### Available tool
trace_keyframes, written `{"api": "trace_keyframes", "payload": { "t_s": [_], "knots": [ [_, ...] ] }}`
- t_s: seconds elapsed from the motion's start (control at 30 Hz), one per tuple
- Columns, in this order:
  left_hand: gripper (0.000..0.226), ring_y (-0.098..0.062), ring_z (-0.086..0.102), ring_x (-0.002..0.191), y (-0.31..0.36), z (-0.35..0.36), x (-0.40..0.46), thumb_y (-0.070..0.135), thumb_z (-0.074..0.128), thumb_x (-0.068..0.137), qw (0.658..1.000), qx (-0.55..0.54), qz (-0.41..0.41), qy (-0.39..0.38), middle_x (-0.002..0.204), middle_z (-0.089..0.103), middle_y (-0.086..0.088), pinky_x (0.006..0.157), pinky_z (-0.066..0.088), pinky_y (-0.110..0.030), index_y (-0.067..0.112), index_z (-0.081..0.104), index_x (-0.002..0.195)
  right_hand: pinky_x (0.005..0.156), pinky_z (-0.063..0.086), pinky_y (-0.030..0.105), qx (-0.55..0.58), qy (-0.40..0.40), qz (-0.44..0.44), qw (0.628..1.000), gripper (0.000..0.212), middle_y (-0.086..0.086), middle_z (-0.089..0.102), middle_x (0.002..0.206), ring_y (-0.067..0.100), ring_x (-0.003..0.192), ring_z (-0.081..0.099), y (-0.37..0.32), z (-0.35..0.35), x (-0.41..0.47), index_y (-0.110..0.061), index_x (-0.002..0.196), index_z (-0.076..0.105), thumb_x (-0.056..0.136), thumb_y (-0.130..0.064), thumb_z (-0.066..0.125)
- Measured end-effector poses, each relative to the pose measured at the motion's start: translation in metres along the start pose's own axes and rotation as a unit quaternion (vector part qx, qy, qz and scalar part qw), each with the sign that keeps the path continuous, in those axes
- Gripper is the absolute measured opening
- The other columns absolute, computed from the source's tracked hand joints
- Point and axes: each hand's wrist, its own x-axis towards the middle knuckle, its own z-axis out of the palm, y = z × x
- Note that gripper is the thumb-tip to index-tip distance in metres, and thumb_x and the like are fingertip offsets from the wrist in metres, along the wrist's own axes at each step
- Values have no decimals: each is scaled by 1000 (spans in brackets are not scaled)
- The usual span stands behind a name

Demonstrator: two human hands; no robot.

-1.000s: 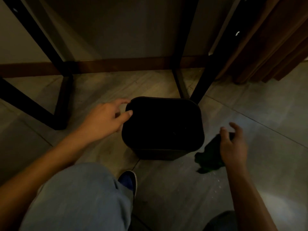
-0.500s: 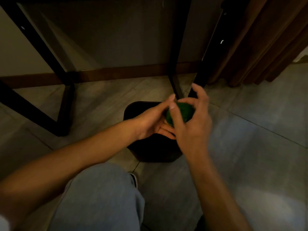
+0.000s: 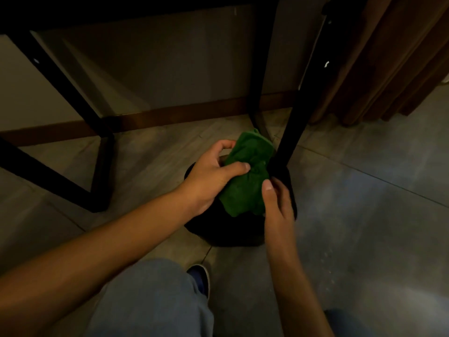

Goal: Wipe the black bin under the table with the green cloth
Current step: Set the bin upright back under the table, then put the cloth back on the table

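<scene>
Both hands, left hand [image 3: 209, 175] and right hand [image 3: 277, 203], grip green cloth [image 3: 245, 176] above black bin [image 3: 226, 233].

The grey tiled floor [image 3: 364, 215] carries the black bin [image 3: 218, 229], the black table legs [image 3: 102, 166] that stand around it, and a blue shoe [image 3: 200, 278] just beside the bin.

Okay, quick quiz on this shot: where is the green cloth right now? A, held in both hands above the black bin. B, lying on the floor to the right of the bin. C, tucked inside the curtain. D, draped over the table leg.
A: the green cloth is bunched between the left hand and the right hand, directly over the black bin.
</scene>
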Motion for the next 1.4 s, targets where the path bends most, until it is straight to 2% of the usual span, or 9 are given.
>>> {"api": "trace_keyframes", "payload": {
  "t_s": [0.1, 0.23, 0.47, 0.6, 0.87, 1.1, 1.2, 1.3, 1.4],
  "knots": [
    [45, -20, 76, 97, 22, -5, -5, -3, 74, 88, 1000, 19, 7, -13, 102, 78, -3, 86, 63, -38, 28, 62, 119, 99, 58, 43, 90, -50, 94, 990, 77, -3, 70, 136, 15, 124, 68, -14, 15, 1, -35, 139, 63, 77, -81, 67],
    [59, -15, 76, 104, 68, -17, -19, -3, 73, 89, 997, 74, -8, -16, 103, 80, 9, 90, 62, -35, 39, 56, 126, 86, 64, 37, 273, -101, 209, 933, 56, 12, 76, 125, 22, 110, 75, -64, 40, -7, -19, 124, 71, 89, -57, 49],
    [47, 1, 70, 108, 147, -18, -52, 6, 68, 96, 984, 164, -52, 48, 118, 71, 12, 97, 58, -28, 28, 55, 135, 99, 58, 54, 125, -39, 205, 970, 34, 11, 80, 110, 30, 107, 76, -137, 47, -19, -20, 108, 80, 80, -38, 83],
    [31, -16, 73, 110, 182, -11, -79, 12, 69, 97, 980, 102, -100, 136, 114, 76, 1, 91, 60, -32, 21, 65, 127, 86, 63, 44, 71, 12, 172, 983, 9, 3, 80, 101, 27, 102, 76, -195, 46, -34, -23, 102, 77, 96, -28, 73],
    [41, -22, 74, 112, 301, -5, -118, 20, 74, 84, 961, -110, -230, 107, 117, 79, -10, 93, 58, -34, 8, 72, 123, 92, 60, 55, 54, -36, 177, 982, 22, 9, 76, 111, 32, 110, 73, -349, 74, -66, -26, 102, 75, 87, -42, 72],
    [33, -16, 76, 95, 363, -25, -127, 2, 57, 99, 958, -92, -257, 93, 108, 78, -6, 83, 61, -33, 11, 65, 129, 89, 62, 59, 9, -72, 182, 981, 29, 12, 76, 106, 37, 106, 73, -451, 113, -54, -23, 101, 75, 82, -46, 73],
    [41, -13, 69, 114, 381, -27, -121, 15, 59, 101, 962, -83, -245, 84, 126, 71, 10, 83, 61, -32, 30, 57, 139, 87, 63, 53, 39, -67, 200, 977, 27, 11, 77, 110, 35, 107, 74, -476, 136, -45, -25, 102, 78, 82, -43, 73],
    [48, -22, 64, 127, 392, -21, -111, 37, 65, 97, 953, -120, -263, 92, 137, 67, -1, 94, 60, -40, 29, 54, 144, 92, 60, 57, 97, -64, 237, 964, 34, 17, 74, 116, 38, 110, 73, -494, 157, -38, -21, 109, 76, 83, -42, 72],
    [39, -31, 65, 127, 406, -18, -100, 33, 63, 101, 940, -142, -278, 134, 137, 68, -13, 101, 56, -48, 20, 62, 138, 81, 62, 51, 131, -77, 269, 951, 30, 19, 72, 108, 38, 99, 74, -507, 179, -33, -22, 102, 78, 81, -42, 72]
  ]
}}
